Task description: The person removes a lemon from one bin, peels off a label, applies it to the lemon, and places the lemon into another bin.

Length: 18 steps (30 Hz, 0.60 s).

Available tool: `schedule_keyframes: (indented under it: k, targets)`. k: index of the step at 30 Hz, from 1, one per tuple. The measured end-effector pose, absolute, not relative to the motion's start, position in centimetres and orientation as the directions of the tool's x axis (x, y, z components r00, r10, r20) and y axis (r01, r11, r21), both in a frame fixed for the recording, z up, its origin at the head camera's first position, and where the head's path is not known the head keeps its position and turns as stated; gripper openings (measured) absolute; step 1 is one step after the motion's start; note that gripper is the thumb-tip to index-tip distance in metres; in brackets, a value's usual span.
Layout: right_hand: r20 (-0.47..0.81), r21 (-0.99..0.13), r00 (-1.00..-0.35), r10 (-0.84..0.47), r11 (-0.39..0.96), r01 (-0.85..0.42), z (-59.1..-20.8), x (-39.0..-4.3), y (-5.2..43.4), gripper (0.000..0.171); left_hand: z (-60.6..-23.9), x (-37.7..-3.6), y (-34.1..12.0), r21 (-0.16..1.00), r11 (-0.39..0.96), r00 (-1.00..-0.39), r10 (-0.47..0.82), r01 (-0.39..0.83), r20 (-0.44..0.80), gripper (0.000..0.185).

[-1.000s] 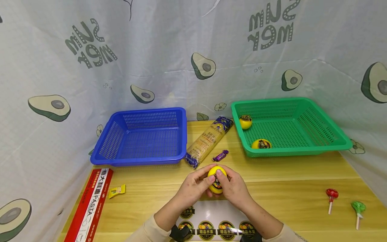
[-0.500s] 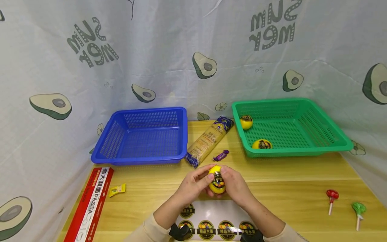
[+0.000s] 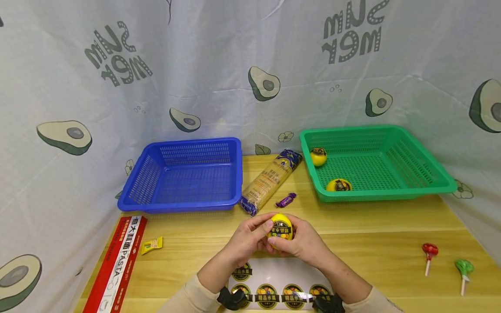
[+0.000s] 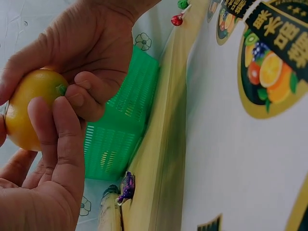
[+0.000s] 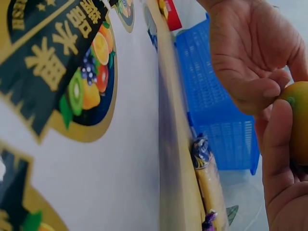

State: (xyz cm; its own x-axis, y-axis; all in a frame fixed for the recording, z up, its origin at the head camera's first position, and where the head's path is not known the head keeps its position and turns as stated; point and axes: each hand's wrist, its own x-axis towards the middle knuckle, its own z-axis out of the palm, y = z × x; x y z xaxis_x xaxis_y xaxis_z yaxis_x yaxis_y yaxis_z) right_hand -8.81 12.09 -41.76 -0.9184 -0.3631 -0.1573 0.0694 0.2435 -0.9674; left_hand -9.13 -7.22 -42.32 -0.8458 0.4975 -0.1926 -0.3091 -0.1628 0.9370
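A: Where is the yellow fruit right now?

B: Held above the wooden table, just past the sticker sheet at the near edge. Both hands are on it. The left hand curls its fingers round the fruit's 9 o'clock side, the right hand wraps the 3 o'clock side, and a round dark label faces up between the thumbs.

A: So which step do you make it?

B: I judge it the pressing-down of the label: the sticker looks to be on the skin already and the thumbs sit at its rim. The left wrist view shows the fingertips pinching close to the stem end.

A: And the next move?

B: Likely a carry toward 1 o'clock, to the green basket, where two labelled fruits lie already. That calls for one hand to let go and the other to keep a firm wrap, since the fruit is round and would roll. The blue basket at 11 o'clock holds nothing I can see.

A: Anything in the way?

B: The pasta packet and a purple candy lie between the baskets, left of that path.
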Motion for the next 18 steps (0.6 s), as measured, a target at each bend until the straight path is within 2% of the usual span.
schedule_keyframes:
  k: [11, 18]
  targets:
    - [-0.109, -0.967, -0.894, -0.434, 0.256, -0.006, -41.70, -9.02, 12.55, 0.074, -42.56, -9.20, -7.06, 0.921, -0.206, -0.864, 0.457, -0.331, -0.209, 0.048]
    - [-0.114, -0.969, -0.889, -0.443, 0.248, 0.000, -41.94, -9.02, 12.08, 0.082, -42.56, -9.39, -7.23, 0.942, -0.127, -0.882, 0.410, -0.310, -0.235, 0.051]
